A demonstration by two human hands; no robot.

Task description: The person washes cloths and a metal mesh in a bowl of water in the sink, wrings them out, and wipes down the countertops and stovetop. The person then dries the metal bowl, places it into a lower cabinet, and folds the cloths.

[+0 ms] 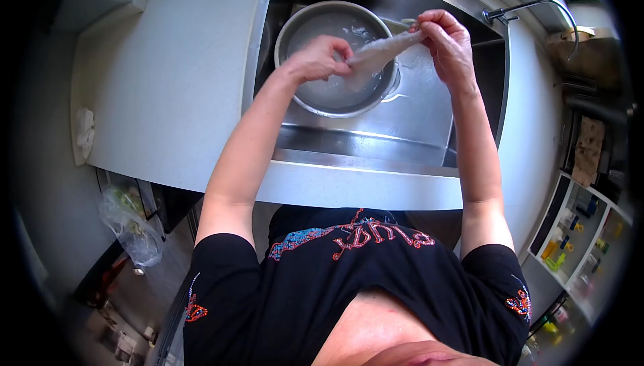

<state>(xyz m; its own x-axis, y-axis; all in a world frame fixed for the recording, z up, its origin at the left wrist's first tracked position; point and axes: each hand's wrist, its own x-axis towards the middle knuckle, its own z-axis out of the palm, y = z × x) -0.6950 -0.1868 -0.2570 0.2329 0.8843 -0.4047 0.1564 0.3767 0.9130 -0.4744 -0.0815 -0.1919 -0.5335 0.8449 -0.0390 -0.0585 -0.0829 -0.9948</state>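
Note:
A limp, wet-looking white cloth is stretched at a slant between my two hands. My left hand pinches its lower left end above the round metal basin. Farther right and a little higher, my right hand grips the other end with bent fingers. Cloudy water with whitish patches fills the basin below, and the cloth covers part of it. The basin stands in the left part of the stainless steel sink. Near my right fingertips a thin pale green strip shows, too small to make out.
A curved metal faucet rises at the sink's back right corner. White countertop runs along the left and front. A clear plastic bag hangs at the lower left. Shelves with small colourful items stand at the right.

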